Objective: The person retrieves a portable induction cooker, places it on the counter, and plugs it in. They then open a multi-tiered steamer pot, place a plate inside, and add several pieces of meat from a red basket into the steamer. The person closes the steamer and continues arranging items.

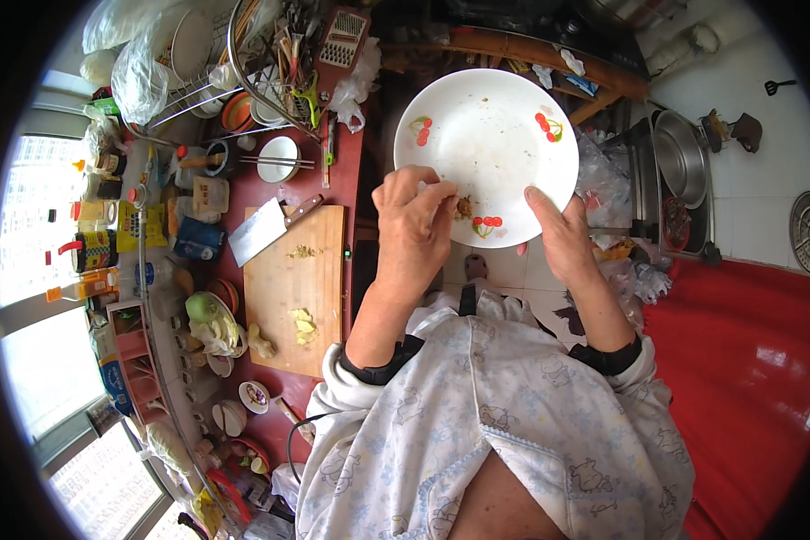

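Observation:
A white plate (496, 145) with red cherry prints is held up in front of me, tilted towards the camera. My right hand (559, 233) grips its lower right rim, thumb on the face. At the lower left of the plate, the bent fingers of my left hand (415, 209) are at a small brown clump of food bits (462, 208); whether they pinch any is hidden. Scattered crumbs lie on the plate. To the left, a wooden cutting board (293, 283) bears a cleaver (260, 231), a little chopped food (304, 252) and pale yellow slices (303, 326).
A red counter (337, 162) runs along the left with a white bowl (278, 160) under chopsticks, a ginger root (260, 341) and a dish rack (243, 67). Several jars and bottles line the window. Pans (678, 158) and plastic bags (604, 175) are at right.

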Demonstrator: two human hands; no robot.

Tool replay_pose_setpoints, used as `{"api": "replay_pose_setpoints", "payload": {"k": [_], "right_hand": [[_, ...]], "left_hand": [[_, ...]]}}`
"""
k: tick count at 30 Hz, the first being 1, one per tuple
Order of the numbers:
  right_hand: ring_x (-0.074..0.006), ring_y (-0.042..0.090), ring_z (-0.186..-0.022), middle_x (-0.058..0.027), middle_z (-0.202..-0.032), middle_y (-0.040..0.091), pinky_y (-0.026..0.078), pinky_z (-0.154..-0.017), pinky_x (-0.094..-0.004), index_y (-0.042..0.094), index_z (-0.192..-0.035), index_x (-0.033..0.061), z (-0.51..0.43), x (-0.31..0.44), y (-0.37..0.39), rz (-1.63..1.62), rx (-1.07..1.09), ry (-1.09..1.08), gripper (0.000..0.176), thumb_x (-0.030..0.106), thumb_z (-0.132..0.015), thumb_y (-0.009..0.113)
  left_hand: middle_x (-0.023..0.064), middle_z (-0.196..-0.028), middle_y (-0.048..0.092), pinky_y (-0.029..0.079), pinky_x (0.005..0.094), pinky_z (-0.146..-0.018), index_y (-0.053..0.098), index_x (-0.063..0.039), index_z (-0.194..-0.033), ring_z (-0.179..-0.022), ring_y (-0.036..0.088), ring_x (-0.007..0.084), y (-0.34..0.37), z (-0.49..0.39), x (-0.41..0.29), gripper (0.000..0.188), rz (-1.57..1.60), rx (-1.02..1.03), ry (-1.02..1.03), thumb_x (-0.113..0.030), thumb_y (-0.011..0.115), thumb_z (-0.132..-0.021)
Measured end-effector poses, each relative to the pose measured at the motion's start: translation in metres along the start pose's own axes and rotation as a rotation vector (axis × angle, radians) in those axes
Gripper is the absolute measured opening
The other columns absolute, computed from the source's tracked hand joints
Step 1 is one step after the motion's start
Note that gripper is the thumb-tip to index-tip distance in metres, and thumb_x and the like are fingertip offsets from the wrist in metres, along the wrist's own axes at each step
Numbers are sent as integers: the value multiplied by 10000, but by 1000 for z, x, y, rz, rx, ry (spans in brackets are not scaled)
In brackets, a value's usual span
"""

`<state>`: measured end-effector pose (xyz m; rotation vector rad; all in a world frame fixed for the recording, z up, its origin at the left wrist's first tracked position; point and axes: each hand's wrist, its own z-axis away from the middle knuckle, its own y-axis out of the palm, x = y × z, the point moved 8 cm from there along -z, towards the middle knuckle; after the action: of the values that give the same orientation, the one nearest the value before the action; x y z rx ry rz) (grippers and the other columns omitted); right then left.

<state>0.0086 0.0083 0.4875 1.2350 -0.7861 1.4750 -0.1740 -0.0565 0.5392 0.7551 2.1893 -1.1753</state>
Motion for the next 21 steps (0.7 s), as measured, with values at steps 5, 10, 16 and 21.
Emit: {"api": "replay_pose_setpoints", "payload": {"k": [5, 10, 16, 21], "right_hand": [[-136, 593, -556, -111, -868, 645, 473, -407, -251, 569, -1026, -83, 2, -1, 3, 5, 13, 5, 233, 134, -950, 527], [-127, 588, -531, -122, -874, 648, 462, -393, -230, 561, -1034, -97, 6, 8, 5, 35, -56, -153, 232, 113, -948, 513], [-297, 657, -741, -206, -957, 646, 541, -636, -375, 515, -1157, -119, 13, 40, 24, 599, -135, -531, 291, 65, -934, 484], [-415, 650, -942, -284, -1124, 595, 538, -799, -425, 394, -1282, -122, 40, 66, 55, 955, -147, -1018, 460, 21, -875, 553]], "left_hand": [[117, -1115, 572, 367, 392, -943, 601, -29, -1126, -1078, 527, 286, -7, 1, 5, 292, 14, -188, -42, -55, 655, -840], [137, -1314, 521, 365, 379, -1054, 475, 5, -1310, -1226, 487, 262, 22, 22, 73, 462, 1073, -527, -595, -346, 345, -1039], [127, -1351, 520, 397, 408, -1063, 431, -5, -1338, -1236, 510, 260, 101, 12, 62, 529, 1818, -475, -841, -401, 235, -1047], [85, -1239, 602, 435, 400, -1016, 512, -44, -1267, -1148, 565, 240, 118, 1, 59, 457, 1947, -578, -893, -394, 332, -1034]]}}
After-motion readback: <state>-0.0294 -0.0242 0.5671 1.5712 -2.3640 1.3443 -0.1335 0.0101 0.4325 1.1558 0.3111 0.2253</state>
